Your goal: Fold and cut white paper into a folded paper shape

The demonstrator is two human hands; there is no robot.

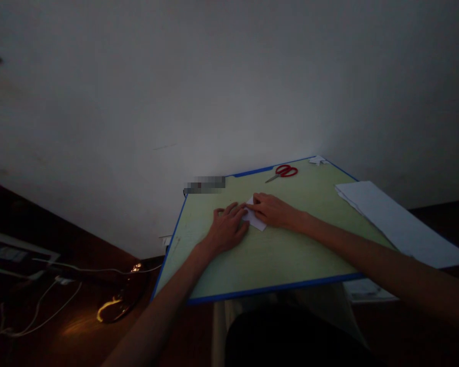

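One head-worn camera is giving the only view, looking forward and down from above the person's dark clothing (286, 336), just behind the near edge of the table (290, 260), and facing the pale wall (229, 81) that is filling the upper half. It is sitting near enough for both forearms (352, 250) to be reaching in over the table, yet far enough back to be taking in the far edge, the far right corner and the floor (80, 331) past the left edge. The left hand (227, 227) and right hand (273, 210) are falling just below the middle of the view.
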